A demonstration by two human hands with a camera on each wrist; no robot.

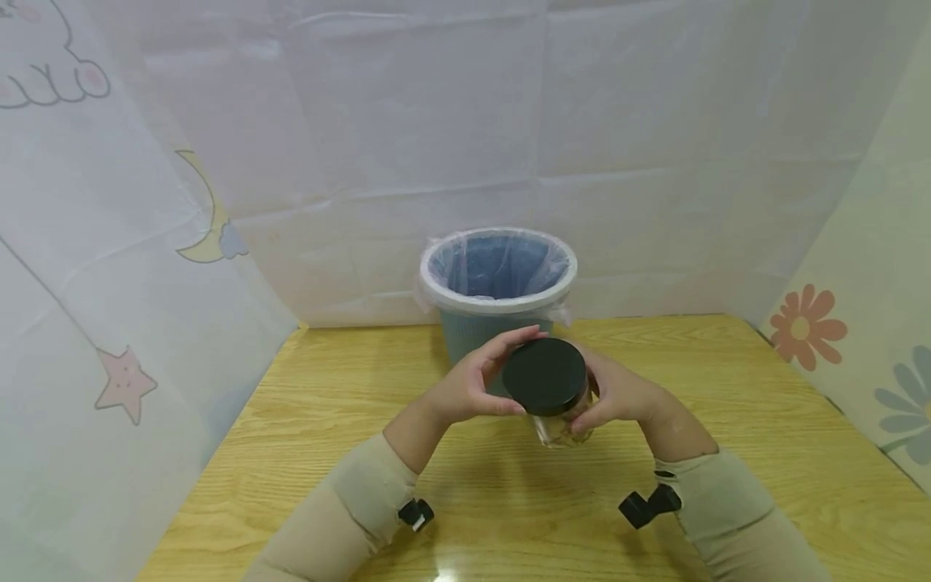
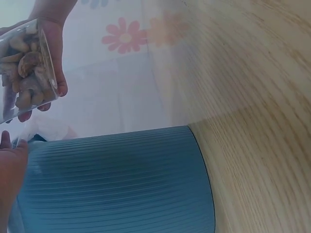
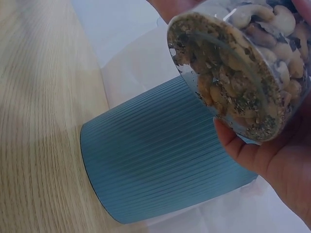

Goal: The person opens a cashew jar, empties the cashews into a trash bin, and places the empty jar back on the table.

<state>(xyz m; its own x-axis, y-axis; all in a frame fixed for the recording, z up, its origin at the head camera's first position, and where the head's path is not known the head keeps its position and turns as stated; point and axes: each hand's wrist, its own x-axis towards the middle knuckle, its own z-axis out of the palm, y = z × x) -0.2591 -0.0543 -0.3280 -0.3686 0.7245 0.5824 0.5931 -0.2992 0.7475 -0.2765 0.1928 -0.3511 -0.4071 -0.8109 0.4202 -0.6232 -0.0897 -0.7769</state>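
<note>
Black lid (image 1: 545, 376): sits atop the clear jar (image 1: 547, 432), between thumb and forefinger of the left hand (image 1: 473, 386); faces up toward the head camera.

Clear jar: hangs above the wood-grain table (image 1: 349, 453), between the two sets of fingers; glass or plastic, cannot tell.

Jar's long axis: runs lid to base, nearer upright than flat but tilted, with base slanting toward the thumb of the right hand (image 1: 621, 396).

Right hand: grips the jar's lower wall, thumb on the near side, fingers round the far side; nearer of the two to the base.

Left hand: curves wide round the lid, thumb tip at the near rim, forefinger at the far rim; nearer of the two to the lid. Shows a gap between palm and lid; cannot tell the pressure.

Cashews (image 3: 286, 20): lie inside the jar, just across its wall from the right fingers, with dark flakes and crumbs against the base.

Blue ribbed bin (image 2: 116, 179): stands on the table beyond both hands, partly hidden behind the fingers in the head view.

Translucent liner (image 1: 560, 314): drapes over the bin's rim, farther out than the fingertips.

Black wrist mounts (image 1: 650, 507): sit at the sleeves (image 1: 356, 493), well behind the fingers.
</note>
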